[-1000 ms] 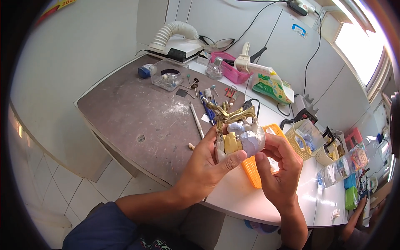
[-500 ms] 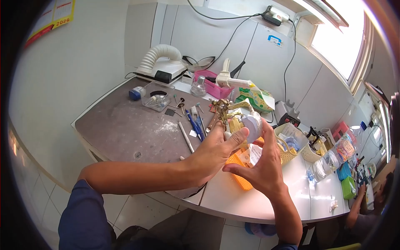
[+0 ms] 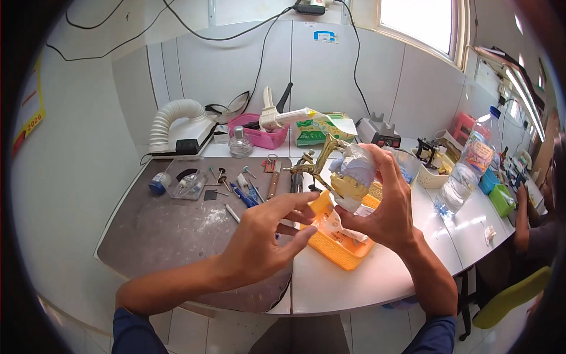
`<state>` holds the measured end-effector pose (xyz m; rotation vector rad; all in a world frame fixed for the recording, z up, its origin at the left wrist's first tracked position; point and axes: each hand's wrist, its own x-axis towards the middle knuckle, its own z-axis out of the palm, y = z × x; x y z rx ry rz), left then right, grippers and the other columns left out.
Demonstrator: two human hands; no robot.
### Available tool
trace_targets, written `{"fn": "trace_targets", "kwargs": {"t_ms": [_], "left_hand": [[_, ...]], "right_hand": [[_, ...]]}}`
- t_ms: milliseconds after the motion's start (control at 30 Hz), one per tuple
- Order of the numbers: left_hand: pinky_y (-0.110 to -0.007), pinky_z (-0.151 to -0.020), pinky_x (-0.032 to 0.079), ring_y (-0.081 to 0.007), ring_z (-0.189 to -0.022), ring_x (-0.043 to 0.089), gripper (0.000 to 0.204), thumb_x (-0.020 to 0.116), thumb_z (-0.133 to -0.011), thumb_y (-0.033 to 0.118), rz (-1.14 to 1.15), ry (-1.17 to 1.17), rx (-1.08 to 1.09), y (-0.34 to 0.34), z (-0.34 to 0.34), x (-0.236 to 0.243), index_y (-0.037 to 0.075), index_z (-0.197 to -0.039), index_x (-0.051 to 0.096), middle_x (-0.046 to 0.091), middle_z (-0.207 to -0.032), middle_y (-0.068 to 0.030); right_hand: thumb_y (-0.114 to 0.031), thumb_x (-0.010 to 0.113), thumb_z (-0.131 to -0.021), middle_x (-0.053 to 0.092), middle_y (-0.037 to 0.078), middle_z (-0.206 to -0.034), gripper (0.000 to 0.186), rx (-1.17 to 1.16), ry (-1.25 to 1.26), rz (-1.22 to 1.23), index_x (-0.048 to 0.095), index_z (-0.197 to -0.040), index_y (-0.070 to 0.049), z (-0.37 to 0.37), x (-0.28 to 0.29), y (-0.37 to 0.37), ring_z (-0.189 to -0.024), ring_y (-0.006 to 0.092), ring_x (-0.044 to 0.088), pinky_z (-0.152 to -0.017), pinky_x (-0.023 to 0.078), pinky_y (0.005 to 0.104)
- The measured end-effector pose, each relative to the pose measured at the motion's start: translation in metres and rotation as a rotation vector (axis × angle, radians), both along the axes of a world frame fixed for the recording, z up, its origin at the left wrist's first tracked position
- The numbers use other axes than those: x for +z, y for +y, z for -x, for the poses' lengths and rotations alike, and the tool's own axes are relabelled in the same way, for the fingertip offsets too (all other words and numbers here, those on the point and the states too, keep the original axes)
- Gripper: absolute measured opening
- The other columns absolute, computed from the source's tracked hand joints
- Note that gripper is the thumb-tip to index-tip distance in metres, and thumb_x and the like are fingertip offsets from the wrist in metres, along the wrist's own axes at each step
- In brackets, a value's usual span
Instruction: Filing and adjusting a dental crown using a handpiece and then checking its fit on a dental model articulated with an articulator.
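My right hand (image 3: 390, 206) grips a dental articulator (image 3: 322, 160) by its plaster casts, thumb below and fingers above, over the orange basket. The brass frame sticks out to the left. Of the two casts, the upper is pale lilac-white (image 3: 357, 168) and the lower is yellow (image 3: 349, 188) on a white base. My left hand (image 3: 262, 230) hovers left of the articulator, fingers apart and bent, holding nothing. Below sits the orange basket (image 3: 339, 258) with printed paper (image 3: 337, 224) in it.
On the dark mat (image 3: 171, 227) lie pens (image 3: 243, 196), a wooden-handled knife (image 3: 274, 184), small burs and a clear box (image 3: 186, 184). Behind stand a white hose unit (image 3: 177, 127), a pink basket (image 3: 268, 138) and a glass bottle (image 3: 240, 144). A water bottle (image 3: 466, 171) stands right; a co-worker's arm (image 3: 522, 218) shows beyond.
My left hand has let go of the articulator and drawn away to the left. My right hand now holds it alone, turned so both casts show. The view has swung right.
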<state>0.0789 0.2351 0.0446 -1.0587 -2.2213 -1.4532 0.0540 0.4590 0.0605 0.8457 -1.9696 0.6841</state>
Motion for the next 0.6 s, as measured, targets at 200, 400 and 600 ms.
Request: {"fn": "trace_targets", "kwargs": {"t_ms": [200, 400, 600], "left_hand": [[-0.033, -0.068, 0.051, -0.0201, -0.088, 0.060, 0.033, 0.079, -0.072, 0.010, 0.131, 0.753, 0.206, -0.023, 0.011, -0.010, 0.007, -0.103, 0.065, 0.061, -0.100, -0.0093], [-0.051, -0.106, 0.034, -0.0292, -0.113, 0.053, 0.041, 0.077, -0.073, 0.031, 0.148, 0.976, 0.349, -0.024, 0.011, -0.009, 0.017, -0.109, 0.064, 0.060, -0.112, -0.0032], [-0.054, -0.108, 0.031, -0.0237, -0.112, 0.054, 0.034, 0.078, -0.073, 0.027, 0.173, 0.963, 0.272, -0.027, 0.012, -0.011, 0.017, -0.102, 0.064, 0.064, -0.101, 0.0023]], "right_hand": [[-0.016, 0.083, -0.056, 0.053, 0.017, -0.115, 0.085, -0.003, -0.005, -0.023, 0.043, -0.129, -0.002, -0.007, -0.004, -0.008, -0.098, 0.0293, 0.060, -0.082, 0.053, 0.0373], [-0.013, 0.084, -0.055, 0.054, 0.018, -0.121, 0.086, 0.081, 0.025, -0.072, 0.043, -0.129, 0.002, -0.024, -0.007, -0.029, -0.104, 0.0309, 0.058, -0.081, 0.054, 0.0379], [-0.012, 0.084, -0.054, 0.055, 0.019, -0.119, 0.086, 0.143, -0.004, -0.089, 0.044, -0.128, 0.003, -0.031, -0.009, -0.031, -0.107, 0.0318, 0.058, -0.083, 0.054, 0.0386]]}}
